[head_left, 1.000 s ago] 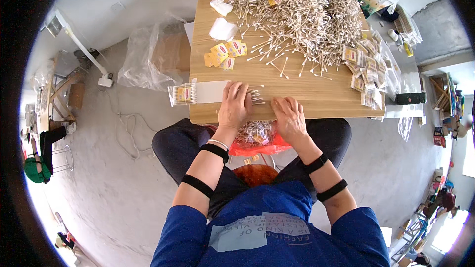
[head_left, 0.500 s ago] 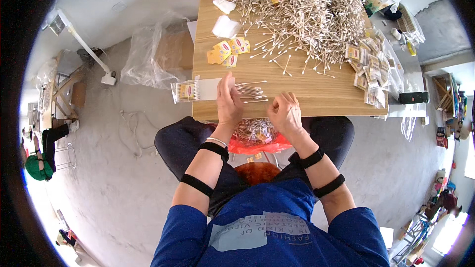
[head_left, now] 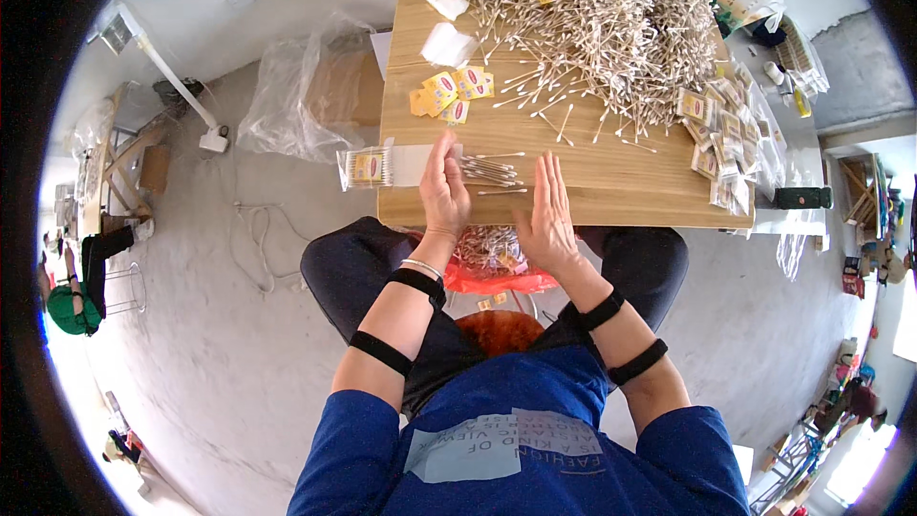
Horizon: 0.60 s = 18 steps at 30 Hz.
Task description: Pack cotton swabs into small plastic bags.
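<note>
Between my hands, near the table's front edge, lies a small bunch of cotton swabs [head_left: 489,170], with one apart on the near side. My left hand [head_left: 445,193] stands on edge at the bunch's left ends, its fingers stretched out. To the right of the swabs my right hand [head_left: 549,218] is held with straight fingers, palm turned inward, a little apart from the bunch. A white slip [head_left: 412,165] reaches from behind my left hand to a clear packet of swabs [head_left: 367,168] with a yellow label, which juts over the table's left edge.
A large heap of cotton swabs [head_left: 611,33] fills the far side of the wooden table [head_left: 630,191]. Yellow cards [head_left: 458,91] and white slips [head_left: 447,45] lie at left. Filled packets [head_left: 721,134] pile up at right. Below the edge sits a red bag [head_left: 497,277] of swabs.
My right hand has uncurled from a loosely closed shape to straight fingers. My left hand stays at the left ends of the bunch. The whole view has shifted slightly.
</note>
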Each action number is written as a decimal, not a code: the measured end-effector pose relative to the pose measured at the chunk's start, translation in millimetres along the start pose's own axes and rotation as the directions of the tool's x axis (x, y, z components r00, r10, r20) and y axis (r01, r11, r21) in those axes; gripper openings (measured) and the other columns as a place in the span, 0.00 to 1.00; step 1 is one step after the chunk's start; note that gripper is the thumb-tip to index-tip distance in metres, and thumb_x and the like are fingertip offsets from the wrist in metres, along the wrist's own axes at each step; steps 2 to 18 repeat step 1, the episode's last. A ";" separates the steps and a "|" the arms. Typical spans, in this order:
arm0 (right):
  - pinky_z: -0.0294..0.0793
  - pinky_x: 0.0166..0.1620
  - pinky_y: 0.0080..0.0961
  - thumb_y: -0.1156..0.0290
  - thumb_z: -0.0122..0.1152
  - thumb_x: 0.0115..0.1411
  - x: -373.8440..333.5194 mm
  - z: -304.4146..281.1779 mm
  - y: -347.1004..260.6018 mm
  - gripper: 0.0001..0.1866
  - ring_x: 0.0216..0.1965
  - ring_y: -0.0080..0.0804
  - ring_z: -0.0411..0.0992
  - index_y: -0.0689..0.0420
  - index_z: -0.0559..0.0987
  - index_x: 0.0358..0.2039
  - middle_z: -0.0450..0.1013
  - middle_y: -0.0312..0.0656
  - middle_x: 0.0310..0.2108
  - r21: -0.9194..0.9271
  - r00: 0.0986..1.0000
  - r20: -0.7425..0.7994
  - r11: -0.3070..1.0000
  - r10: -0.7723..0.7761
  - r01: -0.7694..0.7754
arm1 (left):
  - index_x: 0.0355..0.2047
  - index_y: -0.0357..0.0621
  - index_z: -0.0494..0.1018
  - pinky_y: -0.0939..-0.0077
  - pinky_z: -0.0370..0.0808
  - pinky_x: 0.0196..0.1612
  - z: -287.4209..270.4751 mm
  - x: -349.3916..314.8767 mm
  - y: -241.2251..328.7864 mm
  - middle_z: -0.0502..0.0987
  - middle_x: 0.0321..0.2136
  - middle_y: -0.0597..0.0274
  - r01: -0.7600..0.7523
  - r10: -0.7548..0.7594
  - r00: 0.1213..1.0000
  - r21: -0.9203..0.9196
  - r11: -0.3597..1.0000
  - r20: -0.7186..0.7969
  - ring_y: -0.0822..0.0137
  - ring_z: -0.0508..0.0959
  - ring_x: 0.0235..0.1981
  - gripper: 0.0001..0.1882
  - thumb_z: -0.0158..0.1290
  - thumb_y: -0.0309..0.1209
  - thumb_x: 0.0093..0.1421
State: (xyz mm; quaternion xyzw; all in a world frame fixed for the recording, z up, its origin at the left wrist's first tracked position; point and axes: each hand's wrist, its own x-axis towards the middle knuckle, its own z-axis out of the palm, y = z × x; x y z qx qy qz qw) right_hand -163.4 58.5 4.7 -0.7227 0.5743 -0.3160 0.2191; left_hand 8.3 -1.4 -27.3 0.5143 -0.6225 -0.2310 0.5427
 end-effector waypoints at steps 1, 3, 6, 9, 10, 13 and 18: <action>0.42 0.68 0.43 0.71 0.60 0.54 10.2 4.1 1.2 0.45 0.68 0.60 0.38 0.64 0.44 0.66 0.41 0.55 0.68 -0.108 1.000 -0.023 0.994 0.011 -0.013 | 0.57 0.39 0.63 0.66 0.70 0.54 1.3 -0.4 -3.6 0.71 0.52 0.46 0.021 -0.021 1.000 -0.016 1.000 0.013 0.52 0.73 0.53 0.18 0.40 0.23 0.66; 0.42 0.68 0.43 0.71 0.60 0.54 10.2 4.1 1.2 0.45 0.68 0.60 0.38 0.64 0.44 0.66 0.41 0.55 0.68 -0.108 1.000 -0.023 0.994 0.011 -0.013 | 0.57 0.39 0.63 0.66 0.70 0.54 1.3 -0.4 -3.6 0.71 0.52 0.46 0.021 -0.021 1.000 -0.016 1.000 0.013 0.52 0.73 0.53 0.18 0.40 0.23 0.66; 0.42 0.68 0.43 0.71 0.60 0.54 10.2 4.1 1.2 0.45 0.68 0.60 0.38 0.64 0.44 0.66 0.41 0.55 0.68 -0.108 1.000 -0.023 0.994 0.011 -0.013 | 0.57 0.39 0.63 0.66 0.70 0.54 1.3 -0.4 -3.6 0.71 0.52 0.46 0.021 -0.021 1.000 -0.016 1.000 0.013 0.52 0.73 0.53 0.18 0.40 0.23 0.66; 0.42 0.68 0.43 0.71 0.60 0.54 10.2 4.1 1.2 0.45 0.68 0.60 0.38 0.64 0.44 0.66 0.41 0.55 0.68 -0.108 1.000 -0.023 0.994 0.011 -0.013 | 0.57 0.39 0.63 0.66 0.70 0.54 1.3 -0.4 -3.6 0.71 0.52 0.46 0.021 -0.021 1.000 -0.016 1.000 0.013 0.52 0.73 0.53 0.18 0.40 0.23 0.66; 0.42 0.68 0.43 0.71 0.60 0.54 10.2 4.1 1.2 0.45 0.68 0.60 0.38 0.64 0.44 0.66 0.41 0.55 0.68 -0.108 1.000 -0.023 0.994 0.011 -0.013 | 0.57 0.39 0.63 0.66 0.70 0.54 1.3 -0.4 -3.6 0.71 0.52 0.46 0.021 -0.021 1.000 -0.016 1.000 0.013 0.52 0.73 0.53 0.18 0.40 0.23 0.66; 0.42 0.68 0.43 0.71 0.60 0.54 10.2 4.1 1.2 0.45 0.68 0.60 0.38 0.64 0.44 0.66 0.41 0.55 0.68 -0.108 1.000 -0.023 0.994 0.011 -0.013 | 0.57 0.39 0.63 0.66 0.70 0.54 1.3 -0.4 -3.6 0.71 0.52 0.46 0.021 -0.021 1.000 -0.016 1.000 0.013 0.52 0.73 0.53 0.18 0.40 0.23 0.66; 0.42 0.68 0.43 0.71 0.60 0.54 10.2 4.1 1.2 0.45 0.68 0.60 0.38 0.64 0.44 0.66 0.41 0.55 0.68 -0.108 1.000 -0.023 0.994 0.011 -0.013 | 0.57 0.39 0.63 0.66 0.70 0.54 1.3 -0.4 -3.6 0.71 0.52 0.46 0.021 -0.021 1.000 -0.016 1.000 0.013 0.52 0.73 0.53 0.18 0.40 0.23 0.66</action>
